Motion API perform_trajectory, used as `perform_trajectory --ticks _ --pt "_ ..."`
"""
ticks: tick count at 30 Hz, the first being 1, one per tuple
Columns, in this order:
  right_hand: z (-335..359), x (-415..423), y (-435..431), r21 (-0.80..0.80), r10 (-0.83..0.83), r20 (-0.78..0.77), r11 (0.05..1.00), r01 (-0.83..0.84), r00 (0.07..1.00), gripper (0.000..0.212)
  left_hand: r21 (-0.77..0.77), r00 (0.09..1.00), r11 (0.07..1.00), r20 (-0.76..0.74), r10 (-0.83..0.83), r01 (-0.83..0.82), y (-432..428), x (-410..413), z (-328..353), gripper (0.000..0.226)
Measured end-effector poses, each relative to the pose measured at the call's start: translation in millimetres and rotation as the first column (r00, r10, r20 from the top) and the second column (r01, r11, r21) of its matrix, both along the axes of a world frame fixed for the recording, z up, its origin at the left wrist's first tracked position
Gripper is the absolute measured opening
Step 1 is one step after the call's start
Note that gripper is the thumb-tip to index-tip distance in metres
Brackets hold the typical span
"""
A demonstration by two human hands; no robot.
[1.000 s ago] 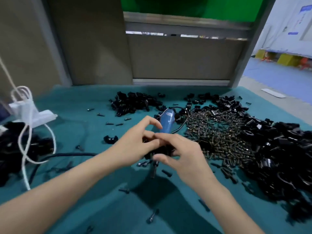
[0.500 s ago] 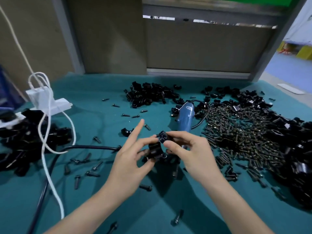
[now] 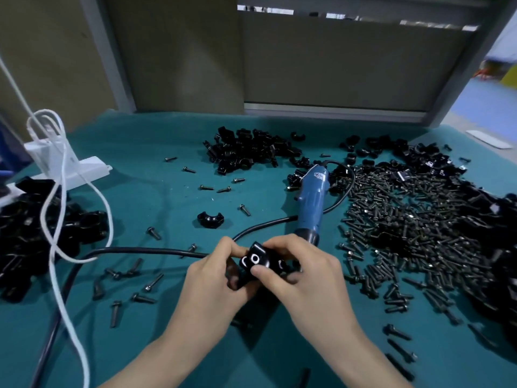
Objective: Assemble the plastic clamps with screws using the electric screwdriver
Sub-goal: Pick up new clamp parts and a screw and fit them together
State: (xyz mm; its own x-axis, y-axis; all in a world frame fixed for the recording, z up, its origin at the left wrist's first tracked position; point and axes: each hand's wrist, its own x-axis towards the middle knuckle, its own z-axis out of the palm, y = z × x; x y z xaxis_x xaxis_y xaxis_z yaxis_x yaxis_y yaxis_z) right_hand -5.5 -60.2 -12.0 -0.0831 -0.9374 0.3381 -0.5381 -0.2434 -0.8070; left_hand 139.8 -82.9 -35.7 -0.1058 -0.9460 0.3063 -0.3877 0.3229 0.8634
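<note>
Low in the middle, the left hand [image 3: 215,278] and right hand [image 3: 305,273] both pinched one shiny black clamp [image 3: 256,261] with round holes.

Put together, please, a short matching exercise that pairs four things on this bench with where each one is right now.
Things:
1. electric screwdriver
2. black clamp
3. white power strip
4. screw heap

Places:
A. at the far left of the teal cloth
B. gripped between the left hand and the right hand
C. spread out to the right of the screwdriver
D. lying on the cloth just beyond the hands

Pairs: 1-D, 2-B, 3-A, 4-C
</note>
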Motion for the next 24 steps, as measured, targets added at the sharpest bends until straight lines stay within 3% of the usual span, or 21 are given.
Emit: perform_trajectory --ticks 6,10,14,19,24 --pt "5 -5 -2 0.008 0.113 0.061 0.994 -0.113 0.992 0.026 0.025 0.978 0.987 -0.144 -0.152 0.157 -1 5 7 0.056" --pt "11 -8 -2 0.013 0.178 0.033 0.984 -0.178 0.984 0.028 0.095 0.914 0.962 -0.347 -0.210 0.257 -3 8 9 0.027" --pt "20 -16 -2 0.025 0.242 -0.114 0.970 -0.241 0.963 0.036 0.182 0.846 0.935 -0.503 -0.176 0.303 -3 6 8 0.028" --pt "22 -26 -1 0.111 0.338 -0.199 0.940 -0.321 0.920 0.044 0.174 0.875 0.937 -0.439 -0.203 0.304 -3 5 5 0.032" --pt "24 -35 -3 0.112 0.355 -0.160 0.934 -0.340 0.921 0.047 0.073 0.928 0.960 -0.283 -0.241 0.272 -3 9 5 0.035"
